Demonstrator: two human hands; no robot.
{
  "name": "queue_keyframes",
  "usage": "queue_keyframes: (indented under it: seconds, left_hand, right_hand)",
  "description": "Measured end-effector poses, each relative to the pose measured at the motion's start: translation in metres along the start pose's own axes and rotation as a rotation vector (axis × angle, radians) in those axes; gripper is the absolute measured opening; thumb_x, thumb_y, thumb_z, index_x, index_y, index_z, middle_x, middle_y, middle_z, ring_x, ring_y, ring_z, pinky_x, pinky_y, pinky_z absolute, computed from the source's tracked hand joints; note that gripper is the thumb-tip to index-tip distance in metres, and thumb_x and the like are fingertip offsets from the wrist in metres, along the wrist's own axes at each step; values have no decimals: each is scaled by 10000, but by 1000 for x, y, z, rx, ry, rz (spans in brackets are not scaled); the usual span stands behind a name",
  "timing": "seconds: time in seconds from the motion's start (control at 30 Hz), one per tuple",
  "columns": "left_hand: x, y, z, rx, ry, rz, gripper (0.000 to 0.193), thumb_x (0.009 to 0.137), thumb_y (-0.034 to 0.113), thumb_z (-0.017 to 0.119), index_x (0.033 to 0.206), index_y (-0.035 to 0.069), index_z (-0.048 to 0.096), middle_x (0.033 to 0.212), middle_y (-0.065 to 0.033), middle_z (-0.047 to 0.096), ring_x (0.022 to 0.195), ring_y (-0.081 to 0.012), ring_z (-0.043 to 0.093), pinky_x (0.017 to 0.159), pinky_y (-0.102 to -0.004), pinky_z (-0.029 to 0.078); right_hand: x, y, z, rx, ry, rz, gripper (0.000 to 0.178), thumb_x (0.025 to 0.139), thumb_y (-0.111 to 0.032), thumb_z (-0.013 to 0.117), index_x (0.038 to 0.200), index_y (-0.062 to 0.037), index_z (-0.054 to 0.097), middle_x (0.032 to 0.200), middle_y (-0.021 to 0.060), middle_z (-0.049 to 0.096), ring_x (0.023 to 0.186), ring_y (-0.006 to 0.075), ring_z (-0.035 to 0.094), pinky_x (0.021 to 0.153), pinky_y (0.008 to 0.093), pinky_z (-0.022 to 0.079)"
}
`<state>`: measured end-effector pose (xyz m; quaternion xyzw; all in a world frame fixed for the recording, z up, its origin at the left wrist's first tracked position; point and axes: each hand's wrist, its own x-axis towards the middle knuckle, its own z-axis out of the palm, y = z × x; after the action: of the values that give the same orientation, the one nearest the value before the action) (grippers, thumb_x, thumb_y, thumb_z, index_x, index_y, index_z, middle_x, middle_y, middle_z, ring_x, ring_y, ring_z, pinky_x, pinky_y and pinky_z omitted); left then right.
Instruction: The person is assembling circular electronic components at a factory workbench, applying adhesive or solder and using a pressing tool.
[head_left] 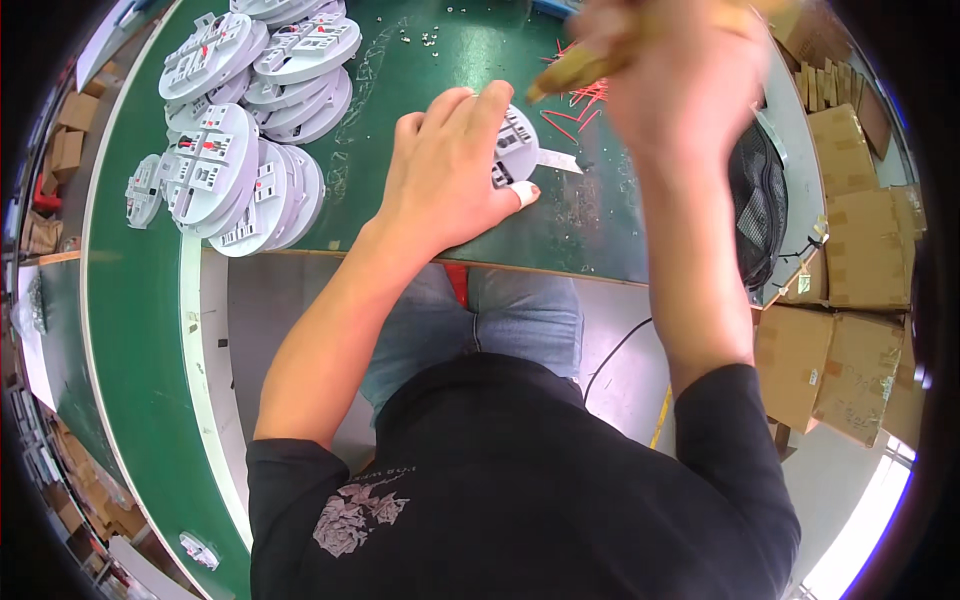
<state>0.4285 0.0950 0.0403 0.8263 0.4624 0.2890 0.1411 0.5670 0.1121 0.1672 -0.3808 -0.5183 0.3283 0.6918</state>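
Observation:
My left hand holds a round white plastic disc against the green table. Its fingers reach over the far side and the thumb, with a white wrap on it, presses by the near edge. Dark fittings show on the disc's uncovered right part; the rest lies under the hand. Raised at the upper right, my right hand is closed around a yellowish tapered tool, smeared by motion. The tool's narrow end points down and left, just above and right of the disc. Its exact kind is unclear.
Stacks of similar discs stand at the left. Thin red pieces lie beyond the disc, with small white bits at the far side. A pale strip lies beside the disc. A black mesh bag and cardboard boxes are at right.

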Motion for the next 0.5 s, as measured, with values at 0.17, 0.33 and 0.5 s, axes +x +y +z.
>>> queue_keyframes:
  seconds: [0.17,0.33,0.5]
  left_hand:
    - [-17,4,-4,-1070,292,-159,846,812,318,814,1445,38,328,1366,-142,539,1327,-269,490,1043,-455,437]
    - [-23,24,-23,-1819,210,-104,727,917,300,686,1470,43,290,1409,-143,499,1316,-273,495,1070,-429,454]
    - [-22,36,-15,-1582,241,-87,667,937,283,603,1472,41,287,1387,-176,503,1270,-294,538,1068,-425,467]
  right_hand:
    - [-9,-5,-62,31,-123,154,171,1026,-231,586,1077,-80,649,761,-23,599,534,54,461,484,242,380]
    - [-46,2,-40,-196,-270,472,130,961,-152,658,1004,-30,650,789,11,623,493,47,455,451,213,366]
    - [-61,17,-28,-68,-245,430,117,908,-46,700,1004,-18,641,763,10,609,499,48,477,454,217,385]
